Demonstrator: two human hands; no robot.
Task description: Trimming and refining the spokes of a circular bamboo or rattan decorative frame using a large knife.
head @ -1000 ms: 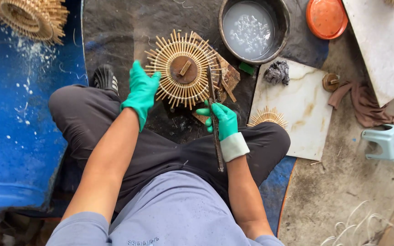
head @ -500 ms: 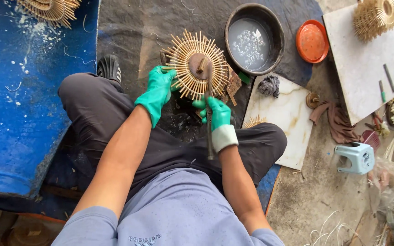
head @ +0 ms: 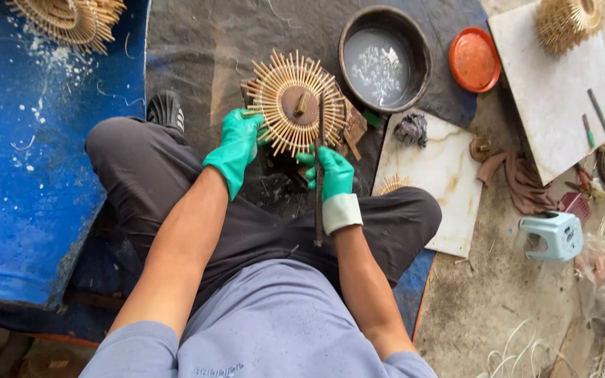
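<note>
A round bamboo-stick wheel (head: 295, 101) with a brown wooden centre sits on the dark mat between my knees. My left hand (head: 236, 147), in a green glove, grips the wheel's lower left rim. My right hand (head: 332, 175), also gloved in green, is closed around a long dark knife (head: 320, 161) whose blade lies across the wheel's right side, the handle end pointing back toward my lap. I sit cross-legged in dark trousers.
A dark bowl of water (head: 385, 59) and an orange lid (head: 475, 59) lie beyond the wheel. White slabs (head: 442, 175) stand to the right, one bearing a bamboo basket (head: 568, 24). A blue tarp (head: 29, 175) covers the left; a small blue stool (head: 554, 234) stands right.
The view has shifted slightly. My hands and the wheel stay together; the knife blade now lies higher across the wheel's right side.
</note>
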